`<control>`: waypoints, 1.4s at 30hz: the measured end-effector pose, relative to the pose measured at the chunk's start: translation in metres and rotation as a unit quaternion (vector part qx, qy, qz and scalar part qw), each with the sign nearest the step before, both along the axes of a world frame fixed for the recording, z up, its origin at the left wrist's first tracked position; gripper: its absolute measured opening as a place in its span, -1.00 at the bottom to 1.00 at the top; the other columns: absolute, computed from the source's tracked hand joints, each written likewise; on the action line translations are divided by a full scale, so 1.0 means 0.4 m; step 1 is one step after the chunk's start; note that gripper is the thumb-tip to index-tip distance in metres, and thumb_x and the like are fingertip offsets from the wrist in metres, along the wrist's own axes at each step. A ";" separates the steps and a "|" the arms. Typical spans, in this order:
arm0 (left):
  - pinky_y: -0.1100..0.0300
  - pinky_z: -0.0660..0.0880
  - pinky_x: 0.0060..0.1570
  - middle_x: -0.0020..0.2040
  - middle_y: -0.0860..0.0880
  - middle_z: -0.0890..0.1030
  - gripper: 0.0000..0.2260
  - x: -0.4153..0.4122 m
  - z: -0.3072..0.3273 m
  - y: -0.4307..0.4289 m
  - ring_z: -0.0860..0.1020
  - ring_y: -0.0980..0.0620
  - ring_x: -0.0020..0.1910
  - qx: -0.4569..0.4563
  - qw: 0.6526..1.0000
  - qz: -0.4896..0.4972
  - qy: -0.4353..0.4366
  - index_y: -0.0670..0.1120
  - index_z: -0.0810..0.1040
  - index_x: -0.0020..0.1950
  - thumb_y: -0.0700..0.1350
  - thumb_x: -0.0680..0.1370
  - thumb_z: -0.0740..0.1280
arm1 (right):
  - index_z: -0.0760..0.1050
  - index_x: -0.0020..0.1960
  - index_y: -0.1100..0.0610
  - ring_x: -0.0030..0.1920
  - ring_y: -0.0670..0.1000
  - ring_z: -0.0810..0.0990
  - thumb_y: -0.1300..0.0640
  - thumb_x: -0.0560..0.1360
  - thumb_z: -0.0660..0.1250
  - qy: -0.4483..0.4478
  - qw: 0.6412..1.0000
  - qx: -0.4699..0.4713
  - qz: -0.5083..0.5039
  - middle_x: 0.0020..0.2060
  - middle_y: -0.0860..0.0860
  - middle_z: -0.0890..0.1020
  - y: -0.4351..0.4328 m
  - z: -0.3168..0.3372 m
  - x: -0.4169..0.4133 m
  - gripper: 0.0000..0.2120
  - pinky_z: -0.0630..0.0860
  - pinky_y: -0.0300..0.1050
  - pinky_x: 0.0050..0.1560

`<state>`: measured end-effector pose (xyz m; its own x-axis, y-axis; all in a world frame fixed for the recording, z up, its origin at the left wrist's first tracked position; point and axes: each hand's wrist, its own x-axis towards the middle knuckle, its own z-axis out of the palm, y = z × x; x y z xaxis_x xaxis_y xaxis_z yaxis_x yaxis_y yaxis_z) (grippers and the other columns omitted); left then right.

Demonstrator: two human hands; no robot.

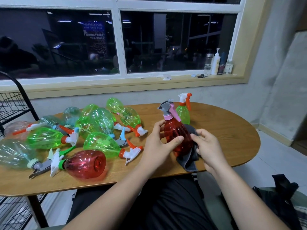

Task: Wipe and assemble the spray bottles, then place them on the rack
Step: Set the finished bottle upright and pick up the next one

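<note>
Bottles [99,121] glossy translucent plastic; red bottle [177,135] same. Cloth [191,161] matt grey fabric. Table [221,130] smooth wood-grain. Rack [15,103] black wire metal.

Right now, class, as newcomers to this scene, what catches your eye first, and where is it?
At centre, the upright red translucent plastic spray bottle with a pink-and-grey trigger stands out, gripped by the left hand while the right hand pinches a dark grey cloth beside it. To its left, a heap of green, clear and red plastic spray bottles lies on the oval wooden table.
</note>
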<state>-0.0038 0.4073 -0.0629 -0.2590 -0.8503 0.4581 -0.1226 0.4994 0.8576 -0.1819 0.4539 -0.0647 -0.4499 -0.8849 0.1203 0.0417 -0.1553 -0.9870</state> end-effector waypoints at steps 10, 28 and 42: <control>0.06 0.59 0.28 0.28 0.11 0.66 -0.39 0.007 0.047 -0.003 0.63 0.13 0.25 -0.045 0.997 0.039 0.056 0.08 0.44 0.52 0.09 0.53 0.58 | 0.50 0.42 0.32 0.01 0.09 0.77 0.32 0.72 0.21 -0.285 0.949 -0.014 0.131 0.15 0.28 0.72 0.023 -0.004 0.068 -0.70 0.72 -0.08 -0.03; 0.37 0.52 0.20 0.30 0.13 0.63 -0.38 0.019 0.045 -0.094 0.58 0.26 0.24 -0.073 0.994 0.086 -0.003 0.08 0.43 0.51 0.10 0.51 0.58 | 0.63 0.28 0.27 0.08 0.12 0.75 0.30 0.68 0.25 -0.191 0.971 -0.050 0.135 0.12 0.24 0.74 0.023 -0.004 0.048 -0.74 0.69 -0.01 0.06; 0.03 0.55 0.28 0.40 -0.05 0.56 -0.27 -0.028 -0.025 -0.243 0.55 -0.04 0.34 -0.064 0.977 0.109 -0.169 0.06 0.30 0.60 0.23 0.52 0.51 | 0.67 0.34 -0.09 0.26 -0.17 0.62 -0.01 0.67 0.34 0.472 0.880 -0.035 0.038 0.26 -0.19 0.70 0.019 -0.087 0.086 -0.72 0.53 -0.23 0.24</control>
<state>-0.0152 0.3101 -0.0729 -0.2332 -0.8438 0.4833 -0.5042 0.5300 0.6819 -0.1474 0.4613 -0.0995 -0.0605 -0.8835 0.4644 -0.7792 -0.2490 -0.5752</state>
